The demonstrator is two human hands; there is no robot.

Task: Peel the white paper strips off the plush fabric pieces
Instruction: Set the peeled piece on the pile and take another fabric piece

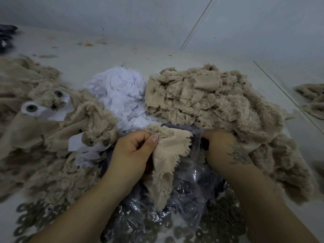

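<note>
My left hand (135,151) pinches a beige plush piece (166,155), thumb on its smooth backing, low in the middle over a clear plastic bag (184,186). My right hand (226,148) reaches into that bag's mouth; I cannot tell its grip. Peeled white paper strips (121,95) are heaped behind, between two plush piles.

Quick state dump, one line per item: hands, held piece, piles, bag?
left hand: pinches the held plush piece
held plush piece: backing side up, no paper visible on it
right hand: reaching into the clear plastic bag, fingers hidden
clear plastic bag: open, crumpled
left plush pile: white strips still attached
right plush pile: no strips visible
white paper scraps: loose heap between the piles
</note>
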